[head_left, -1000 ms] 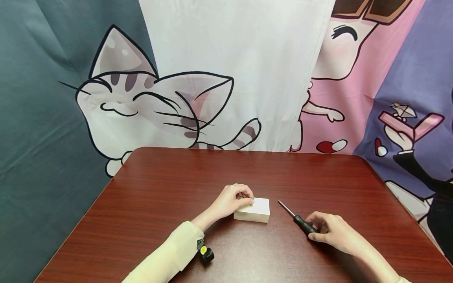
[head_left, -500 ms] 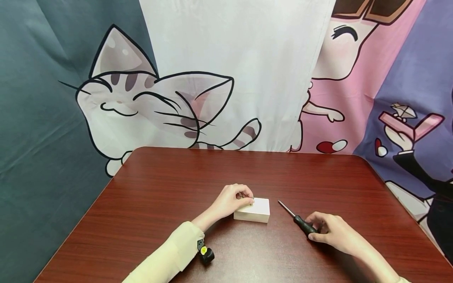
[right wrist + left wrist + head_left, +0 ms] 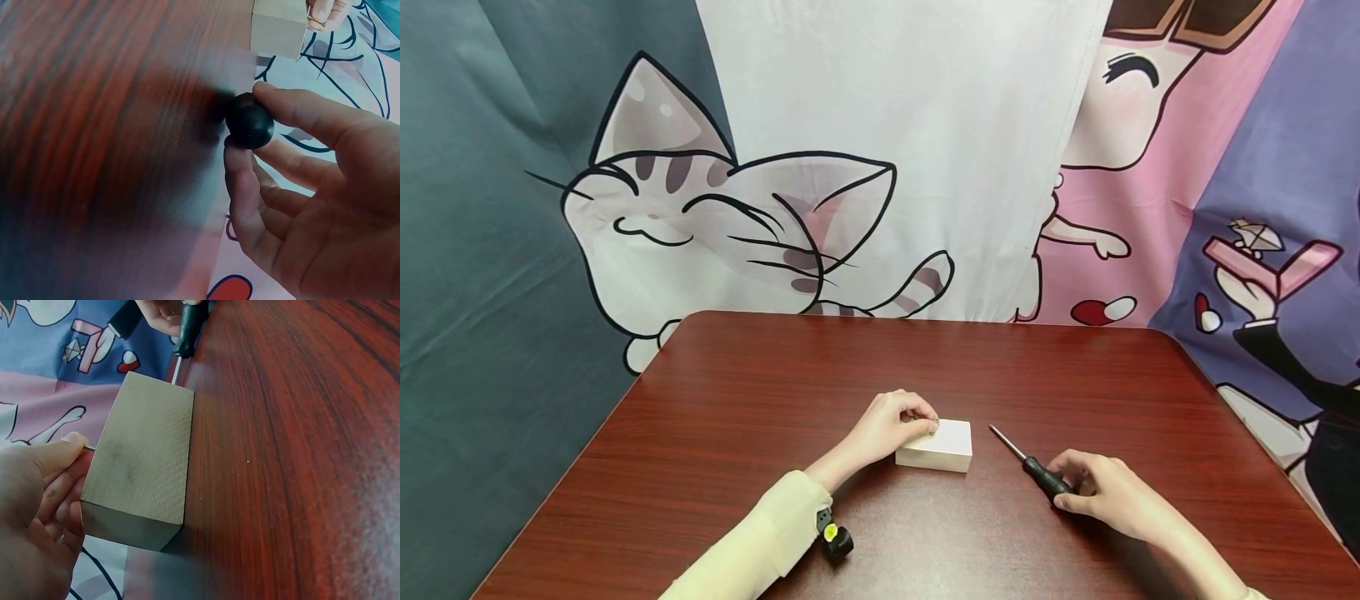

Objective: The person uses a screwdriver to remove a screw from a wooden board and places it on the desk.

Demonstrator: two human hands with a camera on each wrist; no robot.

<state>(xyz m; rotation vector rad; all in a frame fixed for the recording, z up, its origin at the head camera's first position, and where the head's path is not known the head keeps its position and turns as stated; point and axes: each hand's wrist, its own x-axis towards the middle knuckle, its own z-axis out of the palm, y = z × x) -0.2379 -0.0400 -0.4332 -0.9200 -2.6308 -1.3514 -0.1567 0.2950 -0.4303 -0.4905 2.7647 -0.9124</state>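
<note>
A pale rectangular block (image 3: 946,448), apparently wood, lies on the table. My left hand (image 3: 886,427) is over its left end, with thumb and a finger pinching a small screw (image 3: 89,448). Threads show where the screw meets the block's top face in the left wrist view; whether its tip has entered the block I cannot tell. To the right of the block, my right hand (image 3: 1108,493) grips the black handle of a screwdriver (image 3: 1043,477) between thumb and fingers. Its metal shaft points toward the far left, apart from the block. In the right wrist view the handle's round end (image 3: 251,122) faces the camera.
All of this is on a reddish-brown wood-grain table (image 3: 760,358). A cloth backdrop (image 3: 917,92) with cartoon figures hangs behind the far edge. A small black camera (image 3: 837,540) is strapped at the left wrist.
</note>
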